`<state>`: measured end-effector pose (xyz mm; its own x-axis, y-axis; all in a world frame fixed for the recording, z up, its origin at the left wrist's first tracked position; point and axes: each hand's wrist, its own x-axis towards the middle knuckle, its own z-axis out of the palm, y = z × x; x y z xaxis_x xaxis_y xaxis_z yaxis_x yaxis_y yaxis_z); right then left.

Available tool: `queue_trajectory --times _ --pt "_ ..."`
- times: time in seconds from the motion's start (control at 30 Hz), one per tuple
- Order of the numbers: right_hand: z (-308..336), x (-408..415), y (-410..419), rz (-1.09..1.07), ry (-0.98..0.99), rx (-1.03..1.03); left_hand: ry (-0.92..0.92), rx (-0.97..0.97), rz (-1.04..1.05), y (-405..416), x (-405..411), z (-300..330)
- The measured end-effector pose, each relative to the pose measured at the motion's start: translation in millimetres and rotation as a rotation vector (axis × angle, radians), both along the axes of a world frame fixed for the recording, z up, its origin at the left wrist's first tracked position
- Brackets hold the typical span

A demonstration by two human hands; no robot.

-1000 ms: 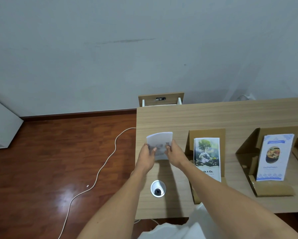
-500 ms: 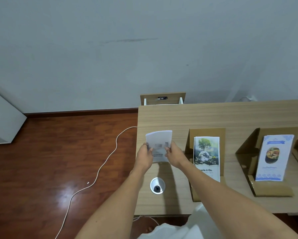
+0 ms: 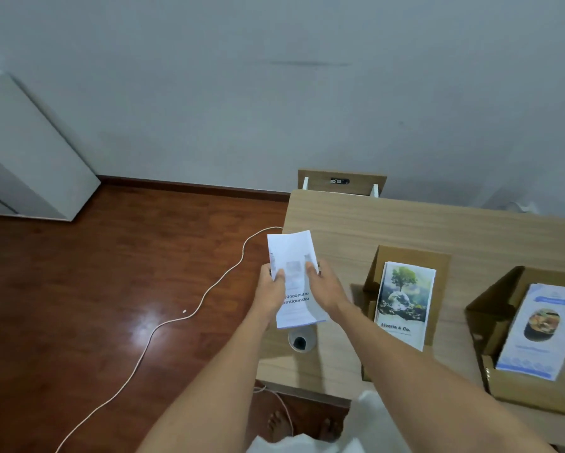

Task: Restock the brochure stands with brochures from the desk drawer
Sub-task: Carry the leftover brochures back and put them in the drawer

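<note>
A light wooden desk (image 3: 405,223) stands on dark red floor (image 3: 111,273) by a grey wall (image 3: 274,93). Left hand (image 3: 271,292) and right hand (image 3: 323,289) pinch a white brochure stack (image 3: 292,253) above the desk's left edge; its print looks blurred, perhaps Thai.
</note>
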<state>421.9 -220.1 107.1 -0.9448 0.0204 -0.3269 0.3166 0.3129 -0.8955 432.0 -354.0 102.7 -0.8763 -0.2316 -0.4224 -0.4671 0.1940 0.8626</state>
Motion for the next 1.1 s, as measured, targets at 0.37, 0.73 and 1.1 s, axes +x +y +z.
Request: queue_trajectory --times 0.37,0.73,1.1 --pt "-3.2 18.2 -67.1 0.113 -0.097 -0.131 -0.033 0.253 0.230 -61.8 35.9 -5.6" --pt "-9.8 -13.0 -192.9 -0.018 -0.090 -0.133 0.006 0.240 0.049 -197.8 -7.8 -1.6" --pt "-6.8 -71.4 -281.4 -0.239 -0.070 -0.160 -0.023 0.237 -0.147 -284.4 -98.3 5.2"
